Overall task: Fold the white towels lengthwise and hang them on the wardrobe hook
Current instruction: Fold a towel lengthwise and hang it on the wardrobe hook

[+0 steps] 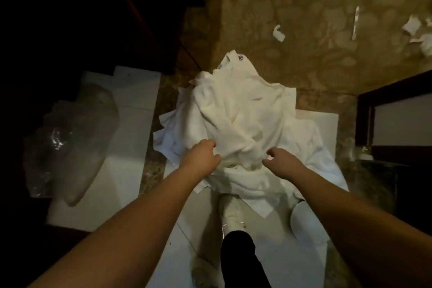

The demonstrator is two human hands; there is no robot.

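Note:
A crumpled heap of white towels lies on white sheets on the floor in front of me. My left hand reaches down at the heap's near left side, its fingers curled into the cloth. My right hand is at the near right side, fingers curled, thumb and fingertips pinching a fold of towel. One towel at the far end of the heap shows a small purple mark. No wardrobe hook is visible.
A clear plastic bag lies on a white board at left. Dark wardrobe panels fill the upper left. A dark wooden frame stands at right. White paper scraps litter the patterned carpet. My white shoes stand below the heap.

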